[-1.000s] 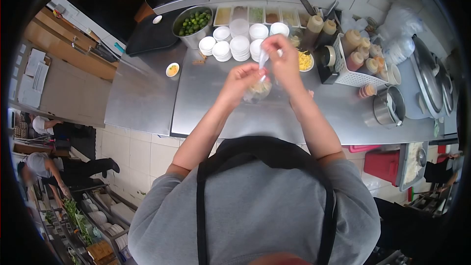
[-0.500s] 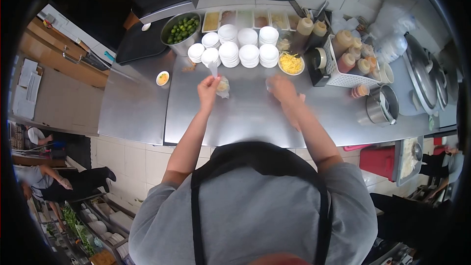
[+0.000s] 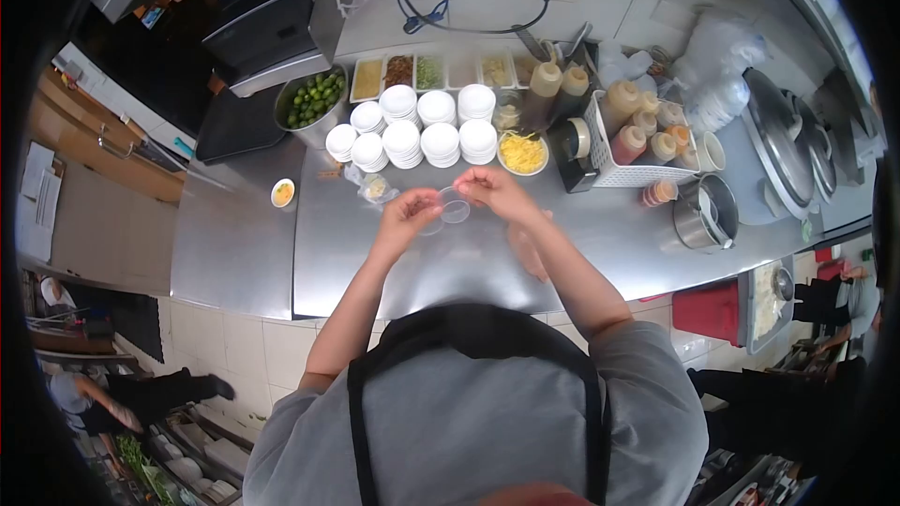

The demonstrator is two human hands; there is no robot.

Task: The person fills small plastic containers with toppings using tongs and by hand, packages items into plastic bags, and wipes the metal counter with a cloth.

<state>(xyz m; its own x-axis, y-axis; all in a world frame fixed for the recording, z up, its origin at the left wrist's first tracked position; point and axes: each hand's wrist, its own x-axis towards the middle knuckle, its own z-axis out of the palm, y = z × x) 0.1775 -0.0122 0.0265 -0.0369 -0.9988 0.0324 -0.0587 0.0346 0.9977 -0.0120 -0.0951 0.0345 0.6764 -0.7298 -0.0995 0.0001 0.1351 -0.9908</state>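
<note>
Two clear round plastic pieces, cups or lids [image 3: 455, 212], are held between my hands above the steel counter [image 3: 366, 262]. My left hand [image 3: 412, 212] pinches one at its edge, and the fingers of my right hand [image 3: 481, 189] are closed on the other. To the left of them a small knotted plastic bag [image 3: 377, 189] with pale contents lies on the counter. Stacked white cups [image 3: 402, 141] stand in two rows just behind. A bowl of yellow shreds [image 3: 523, 154] is behind my right hand. Under my right forearm lies a clear, blurred item [image 3: 527, 248].
Green limes fill a metal pot [image 3: 310, 105] at the back left. A small white cup [image 3: 283, 192] stands left of my hands. On the right are a white basket of sauce bottles [image 3: 637, 171], a steel pot [image 3: 705, 212] and large lids [image 3: 786, 143]. Other people are at both sides.
The knotted bag has left my left hand and lies on the counter. Both hands have come together around clear round pieces. The view has shifted, so the counter items appear further left and lower.
</note>
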